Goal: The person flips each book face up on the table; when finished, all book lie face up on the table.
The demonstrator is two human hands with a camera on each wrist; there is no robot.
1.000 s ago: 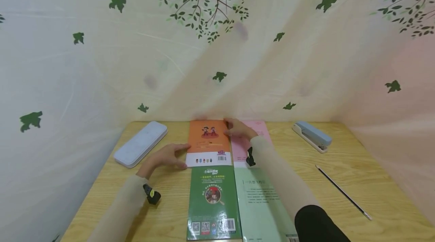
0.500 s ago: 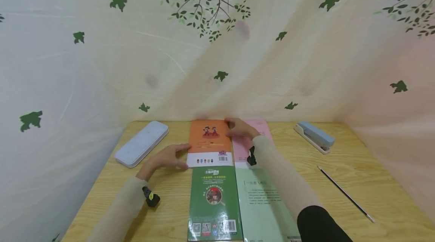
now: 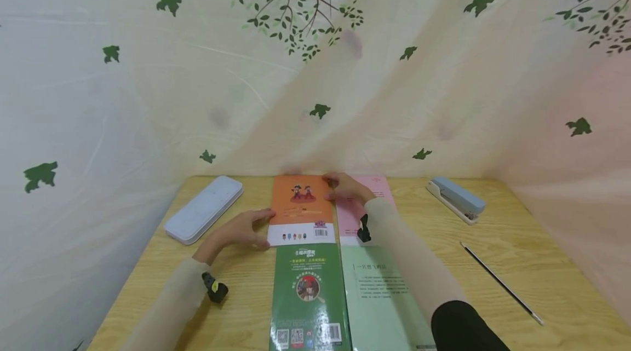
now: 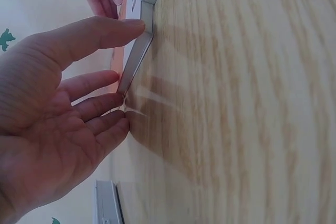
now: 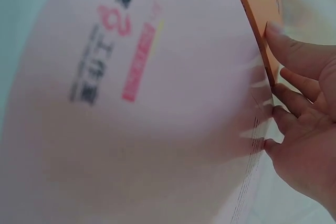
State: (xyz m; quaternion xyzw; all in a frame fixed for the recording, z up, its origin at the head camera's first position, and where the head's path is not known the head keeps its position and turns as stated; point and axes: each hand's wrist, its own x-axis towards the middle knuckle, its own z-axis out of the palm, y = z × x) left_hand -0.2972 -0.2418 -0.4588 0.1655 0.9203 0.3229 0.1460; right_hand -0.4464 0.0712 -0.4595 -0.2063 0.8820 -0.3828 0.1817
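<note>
Desk first: we see a light wooden table (image 3: 532,241) with visible grain, closed in at the back and sides by a cream fabric backdrop (image 3: 315,66) printed with green leaves and branches.

Count: four books in a two-by-two block. The orange-covered paperback (image 3: 300,209) sits far left, the pink-covered booklet (image 3: 367,197) far right, the dark green paperback with barcodes (image 3: 308,296) near left, the pale green booklet (image 3: 382,296) near right. One pale blue oblong pencil case (image 3: 204,208) left, one blue-and-white stapler (image 3: 455,197) right, one thin black pen (image 3: 500,281) near the stapler.

Left hand (image 3: 241,229) has fingers nearly straight, thumb and fingertips (image 4: 113,100) pressing the orange book's left edge near its lower corner. Right hand (image 3: 347,188) lies on the pink booklet, fingertips (image 5: 281,40) at the orange book's right edge near its top, fingers relaxed, gripping nothing.
</note>
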